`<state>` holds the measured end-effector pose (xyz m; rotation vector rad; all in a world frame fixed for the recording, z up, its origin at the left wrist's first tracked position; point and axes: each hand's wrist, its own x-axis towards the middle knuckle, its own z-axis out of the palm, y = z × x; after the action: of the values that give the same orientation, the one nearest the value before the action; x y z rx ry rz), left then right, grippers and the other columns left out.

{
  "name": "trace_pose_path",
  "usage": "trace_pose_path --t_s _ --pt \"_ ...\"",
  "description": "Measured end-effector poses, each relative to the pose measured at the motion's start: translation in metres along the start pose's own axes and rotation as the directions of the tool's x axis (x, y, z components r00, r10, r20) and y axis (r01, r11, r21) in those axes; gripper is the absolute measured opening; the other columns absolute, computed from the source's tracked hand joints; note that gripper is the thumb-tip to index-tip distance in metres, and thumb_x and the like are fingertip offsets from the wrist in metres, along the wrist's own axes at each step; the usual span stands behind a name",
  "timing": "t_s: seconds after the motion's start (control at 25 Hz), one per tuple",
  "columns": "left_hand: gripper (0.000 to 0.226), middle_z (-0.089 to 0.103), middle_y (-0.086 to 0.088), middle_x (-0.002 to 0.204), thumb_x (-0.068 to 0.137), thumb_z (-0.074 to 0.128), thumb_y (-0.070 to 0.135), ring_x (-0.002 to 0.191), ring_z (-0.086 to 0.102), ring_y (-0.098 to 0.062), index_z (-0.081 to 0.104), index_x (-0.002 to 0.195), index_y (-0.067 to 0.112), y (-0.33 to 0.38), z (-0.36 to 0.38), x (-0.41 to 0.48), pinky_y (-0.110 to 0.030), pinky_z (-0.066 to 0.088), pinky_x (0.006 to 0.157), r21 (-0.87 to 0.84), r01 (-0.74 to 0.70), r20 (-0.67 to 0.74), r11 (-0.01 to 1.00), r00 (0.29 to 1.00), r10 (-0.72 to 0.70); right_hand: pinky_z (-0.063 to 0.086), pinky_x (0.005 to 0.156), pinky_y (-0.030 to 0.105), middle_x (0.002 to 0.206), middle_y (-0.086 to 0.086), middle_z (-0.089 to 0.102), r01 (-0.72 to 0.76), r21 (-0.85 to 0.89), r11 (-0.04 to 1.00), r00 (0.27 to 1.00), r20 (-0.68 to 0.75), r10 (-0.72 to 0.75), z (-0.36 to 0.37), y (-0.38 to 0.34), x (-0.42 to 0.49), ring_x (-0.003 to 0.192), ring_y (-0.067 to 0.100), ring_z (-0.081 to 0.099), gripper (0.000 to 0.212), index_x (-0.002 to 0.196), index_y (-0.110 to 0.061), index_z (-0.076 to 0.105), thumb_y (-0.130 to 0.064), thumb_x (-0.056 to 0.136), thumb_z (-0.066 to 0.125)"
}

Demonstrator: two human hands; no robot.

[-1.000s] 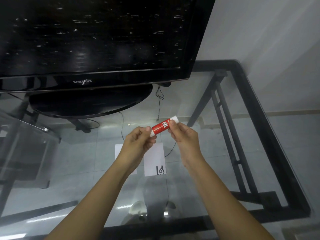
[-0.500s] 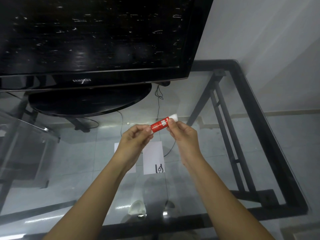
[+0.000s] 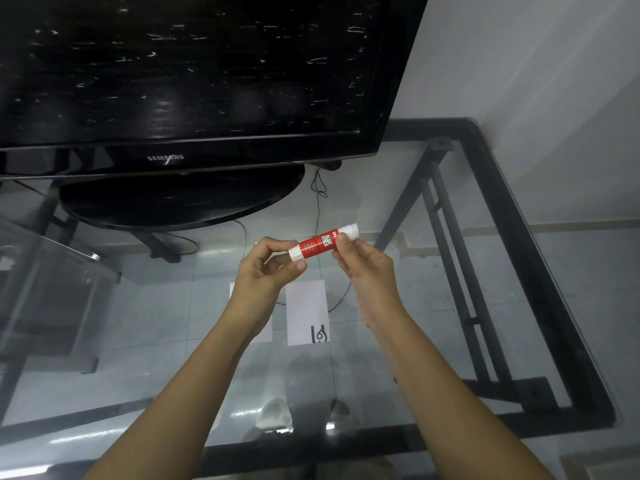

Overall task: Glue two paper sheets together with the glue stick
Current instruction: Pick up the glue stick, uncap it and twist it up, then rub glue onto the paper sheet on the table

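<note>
Glue stick (image 3: 318,244): held in the air above the glass counter (image 3: 398,358), left hand (image 3: 266,268) pinching the ribbed white end, right hand (image 3: 363,265) pinching the red barrel; cap apparently on. Two paper sheets (image 3: 306,311): flat, side by side, apart, apparently unglued. Status: opening stage; gluing and joining remain.

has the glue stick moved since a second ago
Barely. The glue stick, held at both ends by the left hand and right hand, sits a touch higher against the marked paper sheet beneath.
</note>
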<state>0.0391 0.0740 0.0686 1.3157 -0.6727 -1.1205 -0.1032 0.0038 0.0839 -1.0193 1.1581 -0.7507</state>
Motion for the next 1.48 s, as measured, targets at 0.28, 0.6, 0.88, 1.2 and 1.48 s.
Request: trace_pose_path --t_s 0.28,0.6,0.88,1.2,1.48 --pt "0.028 0.071 0.008 0.075 0.073 0.063 0.047 0.072 0.065 -0.006 0.067 0.088 0.024 -0.001 0.000 0.000 -0.019 0.051 0.070 0.017 0.075 -0.046 0.997 0.996 -0.074 0.046 0.093 0.030 0.082 -0.014 0.073 0.029 0.005 1.000 0.999 0.046 -0.030 0.002 0.002 0.002 0.088 0.005 0.067 0.008 0.074 -0.038 0.072 -0.044 0.076 0.067" --pt "0.036 0.072 0.005 0.086 0.072 0.067 0.039 0.081 0.068 -0.011 0.062 0.103 0.022 -0.009 0.000 -0.002 -0.019 0.053 0.073 -0.135 0.120 -0.027 0.984 0.992 -0.124 0.047 0.088 0.024 0.088 -0.013 0.073 0.064 0.001 0.998 0.994 0.085 -0.064 0.004 0.012 0.004 0.092 0.005 0.066 0.020 0.083 -0.037 0.073 -0.052 0.072 0.065" --pt "0.014 0.073 0.002 0.086 0.076 0.066 0.022 0.081 0.068 -0.010 0.069 0.090 0.019 -0.020 -0.024 -0.005 -0.017 0.053 0.070 -0.378 0.108 -0.150 0.920 0.973 -0.176 0.023 0.108 0.027 0.149 -0.007 0.030 0.428 -0.703 0.568 0.891 0.433 -0.134 -0.025 0.065 0.007 0.134 0.004 0.025 0.062 0.142 -0.025 0.028 -0.049 0.089 0.048" --pt "0.015 0.070 0.004 0.071 0.090 0.055 0.012 0.067 0.064 -0.005 0.069 0.088 0.014 -0.047 -0.046 -0.017 -0.015 0.053 0.066 -0.336 0.206 -0.182 0.919 0.943 -0.278 -0.010 0.113 0.033 0.152 -0.011 -0.007 0.666 -0.746 0.016 0.746 0.666 0.012 -0.050 0.116 0.014 0.139 0.006 -0.014 0.068 0.147 -0.023 0.002 -0.057 0.092 0.024" --pt "0.022 0.069 -0.013 0.084 0.090 0.041 0.027 0.059 0.062 -0.017 0.053 0.088 0.009 -0.056 -0.054 -0.011 -0.022 0.053 0.056 -0.584 0.340 -0.072 0.737 0.882 -0.465 -0.002 0.115 0.034 0.154 -0.007 0.000 0.636 -0.771 -0.013 0.768 0.635 -0.086 -0.051 0.127 0.016 0.140 0.004 -0.005 0.066 0.146 -0.024 0.009 -0.055 0.091 0.028"
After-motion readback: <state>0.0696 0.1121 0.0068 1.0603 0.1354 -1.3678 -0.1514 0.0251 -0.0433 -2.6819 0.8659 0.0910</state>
